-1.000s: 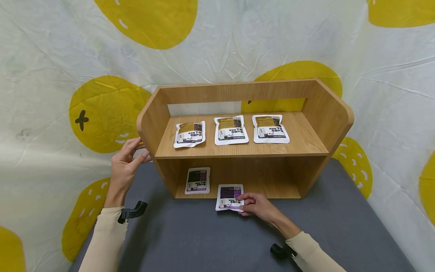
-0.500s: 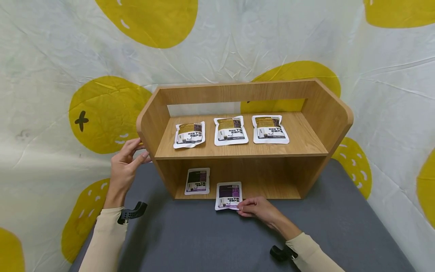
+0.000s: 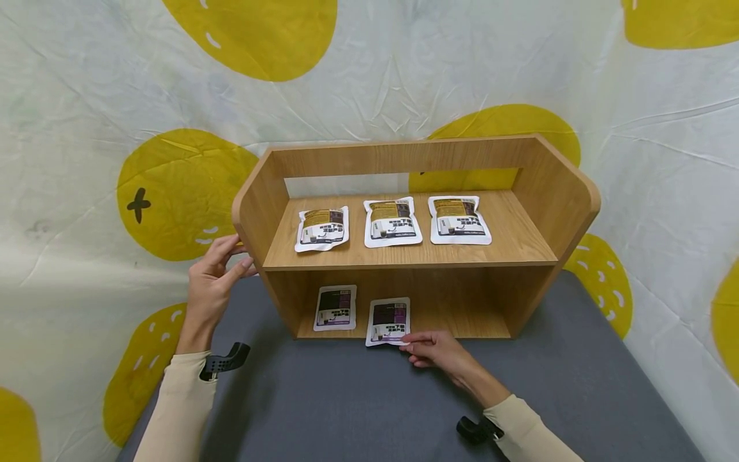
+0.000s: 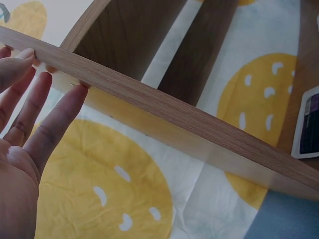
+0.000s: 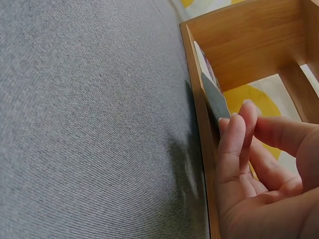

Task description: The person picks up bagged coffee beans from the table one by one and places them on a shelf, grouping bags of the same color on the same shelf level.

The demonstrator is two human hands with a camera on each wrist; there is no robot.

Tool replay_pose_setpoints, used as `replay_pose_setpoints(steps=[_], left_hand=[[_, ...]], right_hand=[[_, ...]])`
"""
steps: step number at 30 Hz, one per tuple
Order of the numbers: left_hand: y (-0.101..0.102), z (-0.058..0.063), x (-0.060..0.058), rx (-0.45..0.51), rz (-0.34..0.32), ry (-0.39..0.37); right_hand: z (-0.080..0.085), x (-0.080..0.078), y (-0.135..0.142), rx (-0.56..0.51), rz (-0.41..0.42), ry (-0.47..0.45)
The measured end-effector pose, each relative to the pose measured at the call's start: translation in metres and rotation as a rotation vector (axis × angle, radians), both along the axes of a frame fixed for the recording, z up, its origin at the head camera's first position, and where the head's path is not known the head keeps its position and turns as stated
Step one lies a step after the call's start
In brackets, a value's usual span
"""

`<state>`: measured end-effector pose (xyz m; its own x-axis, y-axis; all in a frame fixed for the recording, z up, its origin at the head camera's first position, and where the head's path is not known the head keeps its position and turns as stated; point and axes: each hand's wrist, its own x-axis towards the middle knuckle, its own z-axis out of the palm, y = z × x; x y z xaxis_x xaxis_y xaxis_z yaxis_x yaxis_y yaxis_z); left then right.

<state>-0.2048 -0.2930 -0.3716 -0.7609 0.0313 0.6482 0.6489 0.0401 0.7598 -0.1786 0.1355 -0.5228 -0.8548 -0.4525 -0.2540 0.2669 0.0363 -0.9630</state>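
My right hand (image 3: 435,351) pinches the lower right corner of a white-edged pouch (image 3: 388,321) with a dark and purple label. That pouch is tilted over the front edge of the lower shelf. In the right wrist view its silvery back (image 5: 215,95) shows by the fingertips. To its left, a similar dark pouch (image 3: 335,308) lies on the lower shelf. My left hand (image 3: 213,282) rests its fingertips against the outer left side of the wooden shelf unit (image 3: 410,264). The left wrist view shows these fingers (image 4: 55,117) mostly straight along the panel.
On the upper shelf lie a left pouch (image 3: 322,229), a middle pouch (image 3: 393,222) and a right pouch (image 3: 459,220), all with gold and white labels. The unit stands on a dark grey tabletop (image 3: 346,404). A patterned cloth (image 3: 75,96) hangs behind.
My right hand has moved the pouch away from me, from in front of the lower shelf to over its front edge. The left hand and the other pouches stay put.
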Motion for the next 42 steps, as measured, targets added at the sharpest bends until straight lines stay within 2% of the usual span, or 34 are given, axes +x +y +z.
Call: replay_pose_setpoints(steps=[24,34,42], left_hand=[[0.001,0.002,0.001,-0.019,0.032,-0.023],[0.0,0.0,0.001,-0.002,0.006,-0.009],[0.001,0.001,0.001,-0.002,0.014,-0.01]], right_hand=[[0.001,-0.011,-0.005,-0.064,-0.03,-0.01],[-0.001,-0.015,-0.009,-0.062,-0.045,-0.021],[-0.002,-0.016,-0.006,-0.047,-0.047,-0.015]])
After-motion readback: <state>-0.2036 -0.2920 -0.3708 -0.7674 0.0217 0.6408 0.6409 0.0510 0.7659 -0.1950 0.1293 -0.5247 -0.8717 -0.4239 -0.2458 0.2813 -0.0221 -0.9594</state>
